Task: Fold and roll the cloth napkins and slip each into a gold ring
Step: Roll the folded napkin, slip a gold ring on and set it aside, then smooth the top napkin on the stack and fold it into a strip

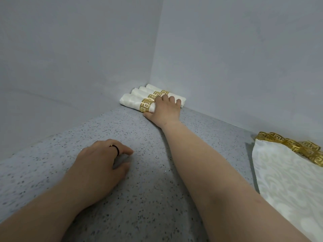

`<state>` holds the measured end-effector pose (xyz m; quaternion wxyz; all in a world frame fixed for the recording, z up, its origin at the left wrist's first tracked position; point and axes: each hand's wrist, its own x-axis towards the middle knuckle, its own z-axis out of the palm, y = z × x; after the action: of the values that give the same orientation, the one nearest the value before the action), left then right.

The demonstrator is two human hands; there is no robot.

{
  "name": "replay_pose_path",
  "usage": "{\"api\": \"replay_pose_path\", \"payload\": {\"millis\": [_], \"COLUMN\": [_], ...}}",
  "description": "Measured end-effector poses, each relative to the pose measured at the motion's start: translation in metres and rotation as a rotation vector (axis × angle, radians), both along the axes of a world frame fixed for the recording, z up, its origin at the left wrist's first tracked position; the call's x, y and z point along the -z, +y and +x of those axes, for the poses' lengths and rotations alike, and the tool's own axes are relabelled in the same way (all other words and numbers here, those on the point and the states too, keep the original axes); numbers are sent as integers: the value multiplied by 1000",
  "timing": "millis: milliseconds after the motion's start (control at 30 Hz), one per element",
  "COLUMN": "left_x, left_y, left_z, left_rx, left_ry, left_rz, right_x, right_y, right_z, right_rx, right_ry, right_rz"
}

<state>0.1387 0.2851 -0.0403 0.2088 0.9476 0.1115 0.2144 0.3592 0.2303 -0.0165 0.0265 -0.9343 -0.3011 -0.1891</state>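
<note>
Right hand (165,109) flat atop rolled napkins (132,102), seemingly ungripped; left hand (103,163) loosely curled, palm-down on counter (148,198)

Place reads as a plain indoor prep corner, home or catering back room; cannot tell which. Grey speckled stone-look countertop (143,198) runs into a corner of 2 bare pale grey walls (236,58) (no tiles, sockets or fittings in view). Table-setting stock: 4 rolled white napkins in gold fretwork rings (134,100), loose gold rings (297,145), flat white damask-patterned cloth (288,180).
</note>
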Motion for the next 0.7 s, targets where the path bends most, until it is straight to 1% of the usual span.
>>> {"api": "replay_pose_path", "payload": {"millis": [267,433,567,700], "left_x": [3,4,6,4], "left_y": [2,6,8,1], "left_z": [2,3,3,2], "left_rx": [7,4,-2,8], "left_ry": [6,3,11,11], "left_rz": [8,16,11,22], "right_x": [0,-8,-18,-34], "right_y": [1,-7,-37,-99], "right_z": [-2,-14,-37,-74], "right_rx": [8,-20,-47,-100], "right_ry": [-8,-34,-12,106], "right_rz": [-16,28,14,125]}}
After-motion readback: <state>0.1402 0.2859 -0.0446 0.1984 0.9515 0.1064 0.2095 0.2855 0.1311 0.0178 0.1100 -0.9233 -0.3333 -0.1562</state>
